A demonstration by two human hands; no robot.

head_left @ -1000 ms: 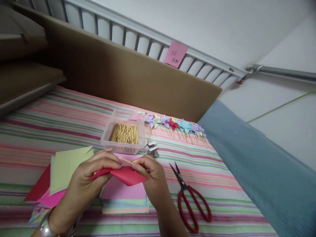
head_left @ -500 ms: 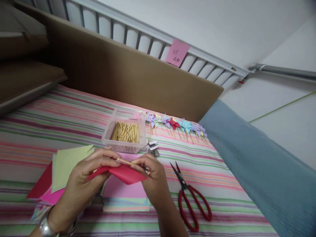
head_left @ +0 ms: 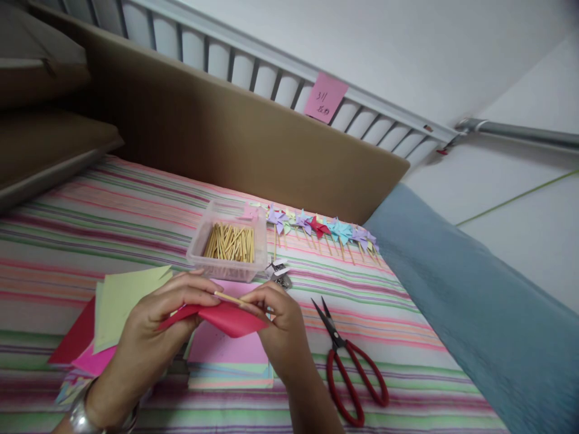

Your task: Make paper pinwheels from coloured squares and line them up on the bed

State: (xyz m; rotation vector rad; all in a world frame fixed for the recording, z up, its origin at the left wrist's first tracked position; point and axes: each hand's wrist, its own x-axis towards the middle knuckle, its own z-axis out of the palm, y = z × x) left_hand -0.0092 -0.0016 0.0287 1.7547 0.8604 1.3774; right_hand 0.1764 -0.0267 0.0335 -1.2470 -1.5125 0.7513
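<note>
Between my hands is a red paper piece (head_left: 233,320), folded or bent into a pinwheel-like shape. My left hand (head_left: 169,310) grips its left side, with the fingers on top and the thumb beneath. A short wooden stick (head_left: 230,298) lies across the top of the paper, pinched by my right hand (head_left: 278,313); its left end meets my left fingertips. Some of the right fingers are hidden behind the paper. Below the hands sits a stack of coloured paper squares (head_left: 230,367), pink on top.
A clear plastic box (head_left: 196,250) holds many wooden sticks (head_left: 230,243). Beside it lie small packets of metal bits (head_left: 281,275). Finished paper pinwheels (head_left: 320,227) line the back. Red-handled scissors (head_left: 337,340) lie partly spread at right. Cut paper sheets (head_left: 122,301) lie left. A cardboard panel (head_left: 226,132) stands behind.
Almost nothing differs. Both hands keep the same hold on the red paper and the stick, with only a very slight shift.
</note>
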